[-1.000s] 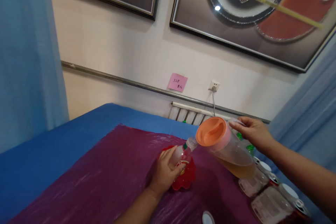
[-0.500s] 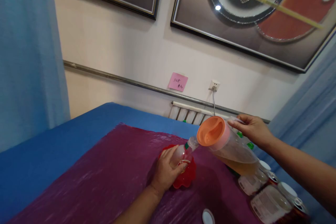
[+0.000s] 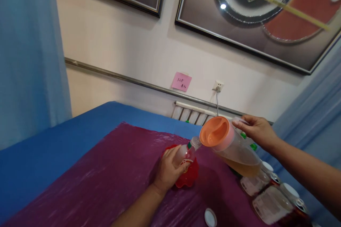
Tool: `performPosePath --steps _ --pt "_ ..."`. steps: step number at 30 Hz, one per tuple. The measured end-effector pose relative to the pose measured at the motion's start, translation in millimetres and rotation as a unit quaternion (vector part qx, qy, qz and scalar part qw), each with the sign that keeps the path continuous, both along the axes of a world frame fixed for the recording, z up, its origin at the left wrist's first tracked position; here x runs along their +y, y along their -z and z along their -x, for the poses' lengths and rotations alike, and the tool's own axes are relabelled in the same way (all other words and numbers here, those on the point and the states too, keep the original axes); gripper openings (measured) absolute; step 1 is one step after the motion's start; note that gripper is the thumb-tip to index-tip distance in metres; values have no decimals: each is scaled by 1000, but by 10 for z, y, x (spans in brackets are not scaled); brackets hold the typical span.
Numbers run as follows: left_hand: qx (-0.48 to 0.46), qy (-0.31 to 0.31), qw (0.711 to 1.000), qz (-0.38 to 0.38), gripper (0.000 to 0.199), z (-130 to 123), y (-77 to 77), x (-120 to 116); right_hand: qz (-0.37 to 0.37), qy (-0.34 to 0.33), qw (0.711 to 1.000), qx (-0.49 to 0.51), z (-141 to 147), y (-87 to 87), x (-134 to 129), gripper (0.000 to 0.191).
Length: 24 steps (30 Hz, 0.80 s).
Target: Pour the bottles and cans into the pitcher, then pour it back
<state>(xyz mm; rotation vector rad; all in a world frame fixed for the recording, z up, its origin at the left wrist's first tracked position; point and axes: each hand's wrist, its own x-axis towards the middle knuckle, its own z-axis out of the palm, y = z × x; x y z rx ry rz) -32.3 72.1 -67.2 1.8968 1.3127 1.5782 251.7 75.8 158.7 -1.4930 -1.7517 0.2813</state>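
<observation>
My left hand (image 3: 168,170) is wrapped round a clear bottle (image 3: 183,154), which leans to the right above a red scalloped dish (image 3: 189,177). My right hand (image 3: 257,131) grips the handle of a clear pitcher (image 3: 239,152) with an orange lid (image 3: 214,132). The pitcher is tipped to the left, its lid edge at the bottle's mouth, and yellowish-brown liquid lies along its lower side. Whether liquid is running into the bottle cannot be made out.
On the purple cover (image 3: 106,181), a white round cap (image 3: 210,217) lies near the front. Jars (image 3: 272,204) with white lids and cans (image 3: 301,208) stand at the right. Behind are a blue surface (image 3: 87,131), a radiator (image 3: 193,112) and a wall socket (image 3: 218,86).
The view has shifted slightly. Both hands, the bottle and the tipped pitcher keep nearly the same positions.
</observation>
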Motion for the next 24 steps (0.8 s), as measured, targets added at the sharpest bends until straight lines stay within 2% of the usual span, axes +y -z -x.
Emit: performPosePath --steps 13,24 --pt "6 -1 1000 11 57 4 -6 0 -5 1 1000 13 52 -52 -52 67" --pt "17 -16 1000 -16 58 13 46 14 -8 3 1000 4 79 -93 -82 68"
